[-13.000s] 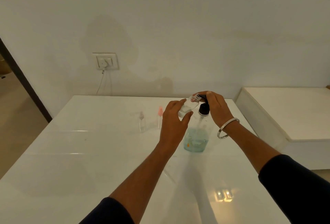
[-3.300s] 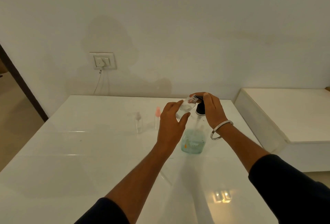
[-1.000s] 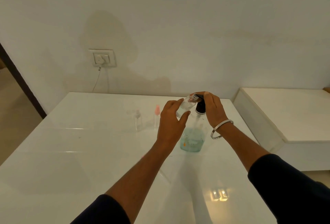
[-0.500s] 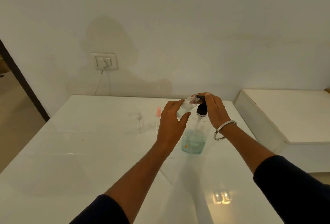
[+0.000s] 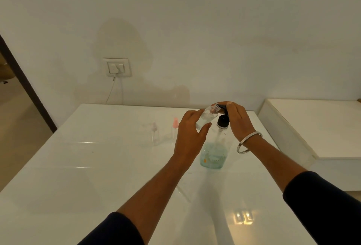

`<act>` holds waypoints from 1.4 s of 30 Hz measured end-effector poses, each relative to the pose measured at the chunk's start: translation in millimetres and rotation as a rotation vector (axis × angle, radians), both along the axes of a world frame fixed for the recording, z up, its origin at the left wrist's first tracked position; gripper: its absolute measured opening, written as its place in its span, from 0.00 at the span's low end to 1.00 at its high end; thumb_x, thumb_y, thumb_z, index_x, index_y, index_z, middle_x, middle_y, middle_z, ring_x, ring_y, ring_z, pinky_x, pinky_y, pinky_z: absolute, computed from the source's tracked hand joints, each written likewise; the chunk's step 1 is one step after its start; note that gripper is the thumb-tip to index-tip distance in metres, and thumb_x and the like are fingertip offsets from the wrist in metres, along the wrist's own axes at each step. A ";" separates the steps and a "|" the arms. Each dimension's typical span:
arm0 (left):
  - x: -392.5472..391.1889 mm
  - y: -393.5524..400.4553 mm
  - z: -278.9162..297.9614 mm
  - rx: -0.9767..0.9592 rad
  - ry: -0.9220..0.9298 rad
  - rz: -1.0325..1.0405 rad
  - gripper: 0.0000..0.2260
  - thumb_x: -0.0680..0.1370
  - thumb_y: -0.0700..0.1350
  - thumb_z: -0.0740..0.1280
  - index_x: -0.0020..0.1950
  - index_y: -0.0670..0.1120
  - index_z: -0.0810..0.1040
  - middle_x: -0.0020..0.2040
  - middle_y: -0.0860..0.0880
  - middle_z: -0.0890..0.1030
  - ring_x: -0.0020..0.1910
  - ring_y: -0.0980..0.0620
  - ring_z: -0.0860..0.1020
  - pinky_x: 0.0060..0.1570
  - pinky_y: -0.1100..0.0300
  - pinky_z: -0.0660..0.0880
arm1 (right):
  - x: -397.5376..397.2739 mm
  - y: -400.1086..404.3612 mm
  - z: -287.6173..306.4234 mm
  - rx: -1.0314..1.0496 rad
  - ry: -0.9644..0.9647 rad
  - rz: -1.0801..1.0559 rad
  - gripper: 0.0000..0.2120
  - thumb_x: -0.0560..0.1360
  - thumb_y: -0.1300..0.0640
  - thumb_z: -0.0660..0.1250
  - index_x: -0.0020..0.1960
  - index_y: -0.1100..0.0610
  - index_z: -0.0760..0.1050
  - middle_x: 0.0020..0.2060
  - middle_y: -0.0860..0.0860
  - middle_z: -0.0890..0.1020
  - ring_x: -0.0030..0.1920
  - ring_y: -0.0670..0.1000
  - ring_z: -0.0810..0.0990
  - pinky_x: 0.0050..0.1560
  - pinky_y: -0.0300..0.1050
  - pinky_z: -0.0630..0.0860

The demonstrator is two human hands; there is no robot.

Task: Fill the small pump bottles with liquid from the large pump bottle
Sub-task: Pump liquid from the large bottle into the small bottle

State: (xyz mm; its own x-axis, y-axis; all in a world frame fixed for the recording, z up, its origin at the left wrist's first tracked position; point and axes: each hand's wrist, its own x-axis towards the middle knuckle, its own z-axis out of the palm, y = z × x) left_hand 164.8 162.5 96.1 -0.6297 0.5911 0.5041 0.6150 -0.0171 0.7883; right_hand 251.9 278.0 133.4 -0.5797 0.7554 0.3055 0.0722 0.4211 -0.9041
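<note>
The large clear pump bottle (image 5: 214,155) stands on the white table (image 5: 97,176), with pale blue-green liquid in its lower part and a black pump head. My right hand (image 5: 237,120) lies over that pump head, fingers draped across the top. My left hand (image 5: 190,137) grips a small clear bottle (image 5: 207,116), tilted so its open neck sits at the pump's nozzle. Two more small bottles stand to the left: one with a clear pump top (image 5: 155,134), one with a pink top (image 5: 175,129).
A lower white surface (image 5: 316,127) adjoins the table on the right. A wall socket (image 5: 116,67) with a plugged-in cable sits behind the table. A dark door frame (image 5: 25,86) and open floor lie at the left.
Both hands hold the same pose over the large bottle throughout. Only the camera has shifted slightly; the liquid level in the small bottle shows no clear difference.
</note>
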 end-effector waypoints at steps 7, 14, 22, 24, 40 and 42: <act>-1.5 1.2 -1.3 0.001 0.003 0.003 0.19 0.75 0.45 0.70 0.65 0.46 0.74 0.59 0.50 0.76 0.52 0.62 0.69 0.51 0.81 0.64 | -2.7 -0.5 0.7 -0.021 0.001 0.008 0.17 0.80 0.62 0.49 0.55 0.65 0.76 0.45 0.53 0.80 0.42 0.38 0.79 0.44 0.24 0.72; -1.9 3.8 -5.6 -0.027 -0.012 0.011 0.19 0.75 0.46 0.70 0.65 0.46 0.73 0.60 0.49 0.76 0.53 0.62 0.68 0.49 0.84 0.62 | -5.2 1.9 -6.9 -0.010 -0.005 -0.020 0.17 0.81 0.63 0.49 0.57 0.67 0.75 0.51 0.62 0.80 0.49 0.52 0.76 0.44 0.23 0.72; 0.6 1.0 -1.1 -0.012 -0.009 0.002 0.19 0.75 0.46 0.69 0.65 0.47 0.73 0.60 0.50 0.76 0.53 0.62 0.70 0.50 0.82 0.63 | -0.1 -2.3 8.0 0.006 -0.002 0.033 0.16 0.81 0.62 0.49 0.51 0.59 0.76 0.48 0.53 0.80 0.46 0.45 0.78 0.46 0.24 0.73; -1.2 1.2 0.4 -0.011 -0.006 0.003 0.19 0.75 0.46 0.70 0.65 0.47 0.73 0.60 0.50 0.76 0.55 0.60 0.71 0.51 0.81 0.64 | 0.0 -2.1 11.3 0.012 -0.023 0.046 0.16 0.81 0.62 0.49 0.51 0.57 0.76 0.47 0.51 0.79 0.46 0.44 0.78 0.45 0.24 0.73; 0.5 3.0 -6.3 -0.028 -0.004 0.013 0.19 0.75 0.46 0.69 0.65 0.46 0.73 0.60 0.50 0.76 0.53 0.63 0.68 0.50 0.82 0.62 | -3.6 -1.7 -6.6 -0.017 0.027 -0.025 0.17 0.80 0.63 0.50 0.56 0.67 0.76 0.50 0.61 0.80 0.47 0.51 0.76 0.43 0.23 0.71; 1.5 1.3 -5.9 -0.019 -0.005 0.006 0.19 0.75 0.46 0.69 0.65 0.46 0.73 0.60 0.50 0.76 0.53 0.63 0.68 0.51 0.82 0.63 | -2.1 -1.6 -3.7 -0.012 0.021 -0.015 0.17 0.81 0.62 0.49 0.55 0.65 0.76 0.49 0.59 0.80 0.46 0.49 0.77 0.45 0.24 0.72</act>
State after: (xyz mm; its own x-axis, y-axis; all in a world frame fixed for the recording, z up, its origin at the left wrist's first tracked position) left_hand 166.3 163.8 90.2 -0.6358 0.5971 0.4892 0.6108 0.0017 0.7918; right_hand 249.8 276.3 129.7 -0.5619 0.7676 0.3083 0.0589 0.4089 -0.9107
